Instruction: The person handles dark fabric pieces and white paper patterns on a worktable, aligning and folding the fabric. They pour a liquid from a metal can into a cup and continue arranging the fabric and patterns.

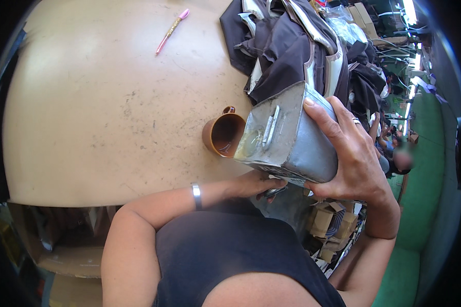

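My right hand (351, 153) grips a grey rectangular metal can (312, 146) by its side, thumb and fingers spread around it. The can is tilted, its top with a wire handle and a yellowish spout area facing left. That top's lower corner hangs over the rim of a brown mug (208, 134), which stands on the table with some liquid inside. Whether liquid is flowing cannot be made out. Below the can, my left hand (253, 183) is closed around a small dark metallic thing (274, 192), whose kind is partly hidden by the fingers.
The cream tabletop (87, 112) is scuffed. A pink and gold pen (172, 31) lies at its far side. Dark fabric pieces with white edges (287, 51) are heaped far right. Cardboard scraps (333, 222) sit below the table to the right. Another person (394, 158) is in the right background.
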{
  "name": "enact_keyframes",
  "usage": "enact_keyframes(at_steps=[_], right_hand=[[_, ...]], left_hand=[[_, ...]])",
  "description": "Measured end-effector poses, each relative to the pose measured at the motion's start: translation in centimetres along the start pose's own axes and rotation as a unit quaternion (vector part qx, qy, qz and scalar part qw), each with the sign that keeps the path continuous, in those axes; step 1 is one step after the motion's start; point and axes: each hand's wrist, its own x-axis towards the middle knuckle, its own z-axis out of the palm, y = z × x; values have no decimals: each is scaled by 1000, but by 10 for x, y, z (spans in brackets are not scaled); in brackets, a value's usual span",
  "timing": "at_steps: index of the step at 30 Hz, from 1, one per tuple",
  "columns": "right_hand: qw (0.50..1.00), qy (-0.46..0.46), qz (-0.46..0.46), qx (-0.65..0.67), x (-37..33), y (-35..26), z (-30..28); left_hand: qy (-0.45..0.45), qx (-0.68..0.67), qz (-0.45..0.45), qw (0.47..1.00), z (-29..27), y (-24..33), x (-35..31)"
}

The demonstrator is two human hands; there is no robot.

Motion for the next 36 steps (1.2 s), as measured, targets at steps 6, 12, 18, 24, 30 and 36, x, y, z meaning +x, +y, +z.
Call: enact_keyframes(at_steps=[6, 12, 18, 24, 30, 36], right_hand=[[1000, 2, 2, -8, 1, 0, -2], [1000, 9, 4, 1, 0, 2, 0], [1000, 3, 8, -3, -5, 6, -2], [1000, 1, 8, -1, -5, 6, -2], [1000, 11, 10, 2, -8, 5, -2], [1000, 9, 13, 2, -10, 5, -5]], left_hand=[[-6, -1, 1, 1000, -1, 0, 1], [9, -18, 7, 1000, 2, -5, 4], [-5, 17, -11, 1000, -1, 7, 2], [7, 25, -27, 999, 1, 13, 0], [-4, 7, -23, 1000, 3, 5, 3], [-22, 7, -23, 999, 4, 8, 4]])
